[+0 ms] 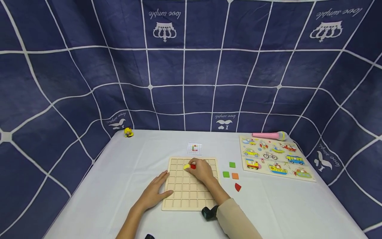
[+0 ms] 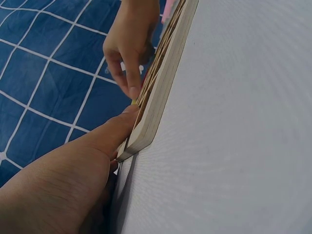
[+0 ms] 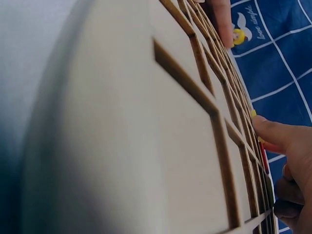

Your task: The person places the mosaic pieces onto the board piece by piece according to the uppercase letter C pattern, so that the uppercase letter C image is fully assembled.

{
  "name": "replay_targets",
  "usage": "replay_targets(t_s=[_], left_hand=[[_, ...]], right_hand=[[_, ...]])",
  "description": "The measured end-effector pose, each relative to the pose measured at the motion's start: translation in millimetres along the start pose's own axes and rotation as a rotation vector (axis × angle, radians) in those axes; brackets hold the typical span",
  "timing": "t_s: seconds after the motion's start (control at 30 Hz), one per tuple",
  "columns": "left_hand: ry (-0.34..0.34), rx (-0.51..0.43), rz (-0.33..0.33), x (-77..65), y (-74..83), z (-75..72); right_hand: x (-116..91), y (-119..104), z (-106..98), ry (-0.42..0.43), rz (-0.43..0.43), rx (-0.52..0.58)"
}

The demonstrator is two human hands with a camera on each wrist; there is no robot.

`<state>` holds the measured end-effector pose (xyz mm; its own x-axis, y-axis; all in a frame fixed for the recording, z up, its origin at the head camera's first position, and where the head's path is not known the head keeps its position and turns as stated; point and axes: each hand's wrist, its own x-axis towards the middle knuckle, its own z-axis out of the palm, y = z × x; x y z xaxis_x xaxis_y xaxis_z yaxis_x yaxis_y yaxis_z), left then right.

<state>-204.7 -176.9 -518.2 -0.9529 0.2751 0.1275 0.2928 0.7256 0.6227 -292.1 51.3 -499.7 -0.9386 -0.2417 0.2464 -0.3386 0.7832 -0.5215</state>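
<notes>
A light wooden grid board (image 1: 179, 195) lies on the white table. My right hand (image 1: 203, 171) is over its upper part, thumb and fingertips pinching a yellow tile (image 1: 186, 166) at one of the cells. Right beside that, a red tile (image 1: 193, 166) sits in the grid, partly covered by the fingers. My left hand (image 1: 151, 195) rests along the board's left edge with fingers extended, the thumb lying over the rim. In the left wrist view, that thumb (image 2: 119, 127) touches the board's side. Just beyond the board is a small printed pattern card (image 1: 194, 149).
Right of the board lie two green tiles (image 1: 225, 174), an orange tile (image 1: 235, 176) and a red wedge piece (image 1: 237, 187). Farther right is a vehicle picture puzzle (image 1: 262, 162) with a pink toy microphone (image 1: 268, 135) behind it. A small yellow figurine (image 1: 128, 132) stands at the back left.
</notes>
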Motion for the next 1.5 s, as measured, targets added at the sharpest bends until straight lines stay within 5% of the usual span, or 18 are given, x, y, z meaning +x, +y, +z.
replay_targets(t_s=[0.33,0.63,0.87,1.13,1.5], left_hand=[[0.014,0.007,0.003,0.5,0.6,-0.8],[0.014,0.012,0.0,0.1,0.4,-0.5],[0.018,0.002,0.001,0.9,1.1,-0.2],[0.015,0.007,-0.007,0.9,0.6,0.8],[0.017,-0.008,-0.004,-0.3,0.8,1.7]], right_hand=[[-1.1,2.5,-6.9,-0.001,-0.014,0.038],[-2.6,15.6,-36.0,0.036,0.032,0.086],[-6.7,51.1,-68.8,0.106,0.096,0.142],[-27.1,98.5,-108.4,0.143,0.168,0.069],[-49.5,137.6,-112.9,0.046,0.238,0.018]])
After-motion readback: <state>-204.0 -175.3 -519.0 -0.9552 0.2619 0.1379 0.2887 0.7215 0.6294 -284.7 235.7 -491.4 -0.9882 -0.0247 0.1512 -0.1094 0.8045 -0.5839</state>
